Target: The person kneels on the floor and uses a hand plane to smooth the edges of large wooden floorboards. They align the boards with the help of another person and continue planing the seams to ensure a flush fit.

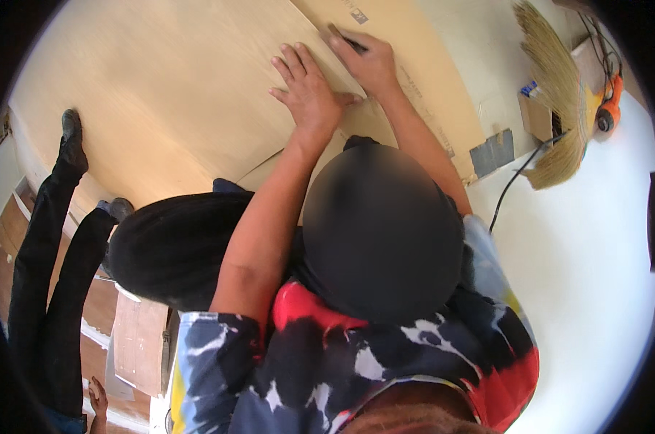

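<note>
My left hand [306, 98] lies flat with fingers spread on a large pale wood-grain sheet [168, 79], close to its right edge. Just to the right, my right hand [367, 65] is closed around a small dark hand tool [351, 41] with a brownish end. The tool is at the edge of the sheet; its working end and exact kind cannot be made out. Under and beyond that edge lies a tan printed sheet [429, 79]. My bent knees in black trousers are close below both hands.
A straw broom [552, 65] lies at the upper right, beside an orange corded power tool [610, 108] and a small box [536, 116]. A grey patch [492, 152] sits by the tan sheet's corner. Another person's legs [45, 253] stand at the left, near wooden pieces [141, 340].
</note>
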A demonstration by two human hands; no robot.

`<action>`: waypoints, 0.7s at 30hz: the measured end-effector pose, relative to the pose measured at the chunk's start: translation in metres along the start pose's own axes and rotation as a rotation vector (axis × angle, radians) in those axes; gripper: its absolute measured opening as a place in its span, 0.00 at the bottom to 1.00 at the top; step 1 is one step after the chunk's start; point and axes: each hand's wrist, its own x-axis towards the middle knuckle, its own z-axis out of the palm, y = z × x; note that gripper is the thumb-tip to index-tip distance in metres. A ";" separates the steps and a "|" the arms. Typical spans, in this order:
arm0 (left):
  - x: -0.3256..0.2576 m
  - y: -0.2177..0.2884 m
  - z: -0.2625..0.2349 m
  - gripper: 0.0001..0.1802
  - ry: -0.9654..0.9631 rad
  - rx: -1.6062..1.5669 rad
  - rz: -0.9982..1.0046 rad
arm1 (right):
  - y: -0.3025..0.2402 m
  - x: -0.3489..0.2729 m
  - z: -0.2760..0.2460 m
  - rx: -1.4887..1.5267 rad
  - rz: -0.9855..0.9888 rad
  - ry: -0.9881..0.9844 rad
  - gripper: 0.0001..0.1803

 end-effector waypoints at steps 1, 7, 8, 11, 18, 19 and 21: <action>-0.001 -0.001 -0.001 0.78 0.009 -0.010 0.011 | 0.000 0.004 0.003 -0.010 -0.004 0.002 0.23; -0.001 -0.007 -0.006 0.78 -0.012 -0.029 -0.027 | 0.022 -0.068 -0.027 0.020 0.077 0.001 0.22; 0.001 -0.005 -0.005 0.78 -0.004 -0.027 -0.022 | 0.027 -0.085 -0.036 0.051 0.096 0.019 0.22; 0.002 -0.003 -0.004 0.78 -0.005 -0.001 -0.016 | 0.036 -0.099 -0.036 0.038 0.073 0.107 0.21; -0.002 0.005 -0.007 0.78 -0.027 0.006 -0.019 | 0.007 0.019 0.008 0.108 -0.014 -0.041 0.23; -0.001 0.006 -0.009 0.78 -0.045 0.000 -0.031 | 0.009 0.017 0.002 0.082 -0.015 -0.033 0.24; 0.002 0.004 -0.011 0.78 -0.003 -0.002 0.004 | 0.017 -0.002 -0.017 0.029 -0.008 -0.043 0.26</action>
